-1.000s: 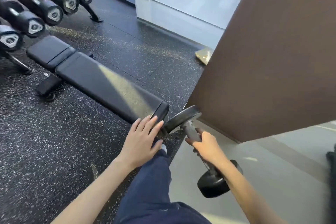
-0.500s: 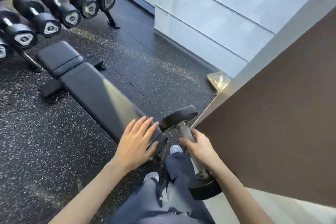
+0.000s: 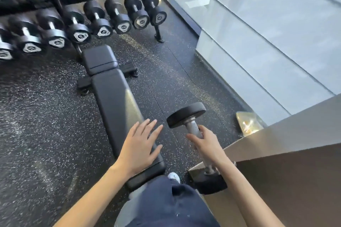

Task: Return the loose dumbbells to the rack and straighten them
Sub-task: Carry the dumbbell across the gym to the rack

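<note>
Rack (image 3: 157, 30): far left and top, two tiers, well apart from the carried weight; no free slot in view, so a risk of arriving with nowhere to set down.
Racked dumbbells (image 3: 141, 21): heads packed side by side; pinched fingers or a knocked neighbour likely if the new one goes in crooked.
Weight bench (image 3: 114, 97): stretched between person and rack; a trip or shin knock if approached head-on.
Left hand (image 3: 140, 150): fingers spread wide, holding nothing, over the bench's near end; touching or just above, cannot tell; no support to the load.
Shoe (image 3: 174, 177): near the low head; first thing hit on a drop.
Loose dumbbell (image 3: 192, 127): off the floor, tilted, far head up, near head low by the thigh.
Right hand (image 3: 206, 143): wrapped round the handle, carrying alone; slip or swing possible if the grip tires.
Brown panel (image 3: 295, 180): just beside the near head; scrape or bump on a turn.
Glass wall (image 3: 258, 24): off to the right; at risk from a wide swing.
</note>
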Motion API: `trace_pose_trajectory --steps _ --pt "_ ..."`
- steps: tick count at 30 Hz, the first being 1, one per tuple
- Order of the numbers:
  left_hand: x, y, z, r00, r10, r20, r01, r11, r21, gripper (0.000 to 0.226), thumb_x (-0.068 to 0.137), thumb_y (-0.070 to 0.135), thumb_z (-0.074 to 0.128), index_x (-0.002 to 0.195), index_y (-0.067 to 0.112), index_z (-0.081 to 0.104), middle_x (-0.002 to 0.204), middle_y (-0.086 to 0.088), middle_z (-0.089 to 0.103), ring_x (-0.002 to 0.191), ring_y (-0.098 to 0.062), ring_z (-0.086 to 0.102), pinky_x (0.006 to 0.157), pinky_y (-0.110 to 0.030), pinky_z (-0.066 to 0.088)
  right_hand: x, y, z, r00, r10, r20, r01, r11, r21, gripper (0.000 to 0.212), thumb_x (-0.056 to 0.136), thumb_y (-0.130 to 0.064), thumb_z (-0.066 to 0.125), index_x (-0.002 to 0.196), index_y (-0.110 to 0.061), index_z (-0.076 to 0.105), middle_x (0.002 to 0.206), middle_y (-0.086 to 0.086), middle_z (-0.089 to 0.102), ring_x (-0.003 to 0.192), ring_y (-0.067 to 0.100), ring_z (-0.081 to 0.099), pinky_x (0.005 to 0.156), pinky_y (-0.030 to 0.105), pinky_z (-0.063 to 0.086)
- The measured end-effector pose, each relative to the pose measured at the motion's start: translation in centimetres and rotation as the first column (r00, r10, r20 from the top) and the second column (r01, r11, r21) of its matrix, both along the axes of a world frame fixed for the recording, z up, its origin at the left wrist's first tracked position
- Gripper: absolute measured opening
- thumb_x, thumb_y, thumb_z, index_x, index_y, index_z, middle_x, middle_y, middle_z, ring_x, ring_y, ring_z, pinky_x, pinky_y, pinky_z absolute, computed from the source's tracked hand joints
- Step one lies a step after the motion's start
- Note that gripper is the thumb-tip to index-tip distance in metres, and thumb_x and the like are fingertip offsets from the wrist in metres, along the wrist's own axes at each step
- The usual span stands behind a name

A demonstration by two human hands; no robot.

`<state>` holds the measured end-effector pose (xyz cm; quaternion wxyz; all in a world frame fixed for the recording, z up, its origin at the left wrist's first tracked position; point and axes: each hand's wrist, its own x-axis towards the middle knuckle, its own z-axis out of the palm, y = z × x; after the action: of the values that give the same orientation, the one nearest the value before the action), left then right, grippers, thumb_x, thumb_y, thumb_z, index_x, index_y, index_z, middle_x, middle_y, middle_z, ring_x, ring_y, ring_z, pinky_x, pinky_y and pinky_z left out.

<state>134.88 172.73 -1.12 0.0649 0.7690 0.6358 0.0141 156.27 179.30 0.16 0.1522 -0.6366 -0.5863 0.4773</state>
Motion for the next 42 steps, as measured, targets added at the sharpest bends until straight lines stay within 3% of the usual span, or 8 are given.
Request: trace_pose_trajectory --steps 5,13,18,22,26,30,34,42 --pt "0.7 1.0 0.4 0.997 0.082 0.000 -0.082 0.997 0.012 0.057 0.091 0.045 0.033 0.136 0.015 0.050 0.138 -0.009 0.051 0.130 -0.028 0.044 0.107 -0.048 0.035 0.5 4.6 0.4 0.997 0.054 -0.051 -0.053 0.999 0.010 0.024 0.086 -0.020 0.064 0.105 -0.010 0.055 0.078 0.007 0.061 0.050 0.013 0.054 0.043 0.020 0.043" --pt "0.6 5.0 1.4 0.989 0.147 -0.026 -0.146 0.989 0.034 0.056 0.089 0.044 0.036 0.133 0.013 0.052 0.135 -0.010 0.053 0.127 -0.030 0.046 0.107 -0.048 0.035 1.0 10.1 -0.1 0.983 0.061 -0.173 -0.065 0.998 -0.013 0.023 0.084 -0.019 0.065 0.103 -0.010 0.056 0.076 0.007 0.063 0.052 0.015 0.055 0.050 0.029 0.044" --pt "1.3 9.9 2.2 0.993 0.112 -0.035 -0.110 0.992 0.062 0.057 0.088 0.045 0.037 0.133 0.014 0.053 0.136 -0.010 0.053 0.127 -0.029 0.047 0.106 -0.048 0.036 1.5 13.4 -0.3 0.985 -0.021 -0.173 0.025 0.999 0.023 0.020 0.085 -0.022 0.065 0.101 -0.014 0.055 0.077 0.003 0.062 0.045 0.006 0.055 0.045 0.023 0.042" --pt "2.2 14.8 2.2 0.999 0.027 -0.041 -0.024 0.998 0.063 0.057 0.088 0.045 0.037 0.131 0.013 0.055 0.134 -0.010 0.054 0.125 -0.030 0.049 0.104 -0.049 0.039 2.0 14.8 -1.1 0.971 -0.133 -0.199 0.137 0.991 0.006 0.018 0.083 -0.024 0.067 0.094 -0.013 0.058 0.068 0.005 0.061 0.051 0.014 0.053 0.049 0.029 0.043" --pt "2.5 19.4 0.9 0.996 -0.082 -0.019 0.082 0.996 0.034 0.055 0.087 0.043 0.047 0.133 0.014 0.053 0.136 -0.010 0.053 0.127 -0.030 0.047 0.105 -0.050 0.037 2.6 16.3 -1.8 0.942 -0.257 -0.214 0.251 0.966 -0.059 0.020 0.084 -0.021 0.066 0.099 -0.010 0.059 0.069 0.004 0.061 0.051 0.014 0.053 0.049 0.028 0.041" --pt "1.3 24.7 0.0 0.980 -0.195 -0.043 0.194 0.981 -0.013 0.058 0.088 0.046 0.035 0.135 0.015 0.051 0.137 -0.009 0.053 0.127 -0.028 0.048 0.104 -0.050 0.038 2.4 19.6 -2.2 0.931 -0.338 -0.138 0.336 0.941 -0.041 0.029 0.085 -0.023 0.065 0.108 -0.009 0.056 0.089 0.012 0.065 0.065 0.023 0.059 0.056 0.030 0.046" --pt "-1.5 31.1 0.1 0.970 -0.242 -0.008 0.242 0.970 0.003 0.059 0.090 0.047 0.031 0.137 0.015 0.049 0.139 -0.009 0.050 0.130 -0.028 0.044 0.106 -0.050 0.036 0.2 24.4 -1.3 0.929 -0.359 -0.088 0.356 0.933 -0.047 0.031 0.085 -0.020 0.065 0.112 -0.012 0.052 0.095 0.014 0.066 0.060 0.019 0.058 0.047 0.022 0.043" --pt "-8.8 43.0 0.9 0.980 -0.195 0.033 0.193 0.979 0.060 0.058 0.091 0.046 0.038 0.140 0.016 0.044 0.142 -0.009 0.046 0.133 -0.028 0.040 0.109 -0.049 0.033 -6.0 35.5 0.2 0.950 -0.295 -0.096 0.287 0.953 -0.092 0.025 0.082 -0.012 0.066 0.103 -0.010 0.053 0.081 0.011 0.064 0.054 0.016 0.057 0.049 0.027 0.047"
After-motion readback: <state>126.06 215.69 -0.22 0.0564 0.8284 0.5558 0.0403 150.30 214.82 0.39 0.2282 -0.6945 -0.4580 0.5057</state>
